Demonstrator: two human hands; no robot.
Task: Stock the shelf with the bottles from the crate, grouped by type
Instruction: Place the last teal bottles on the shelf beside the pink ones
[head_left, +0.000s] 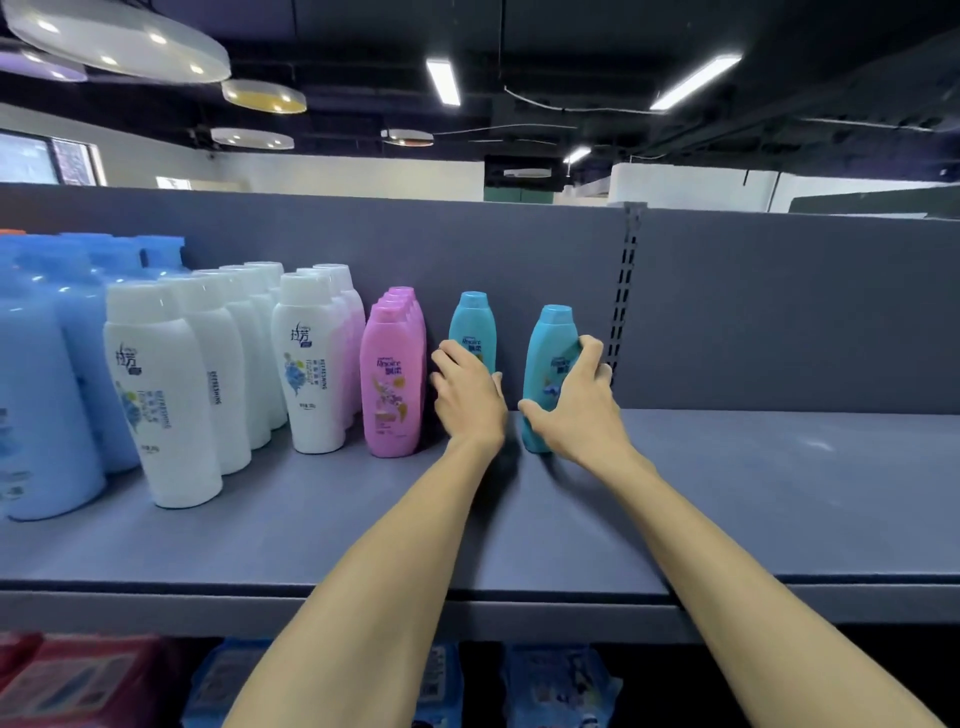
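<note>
Fingers (592, 347) of the right hand (582, 410) are curled round the nearer teal bottle (548, 364), thumb low on its front, gripping it as it stands upright on the grey shelf (727, 467). Left hand (467, 389) sits around the other teal bottle (472, 322), which stands further back by the back panel; its fingers look wrapped round the lower body, though the back of the hand hides most of them, so I can't say how tight. Both teal ones stand apart from each other (same label, same cap). Just left of them is a row of pink bottles (392, 374), then white bottles (171, 395), then blue bottles (47, 384) at the far left.
</note>
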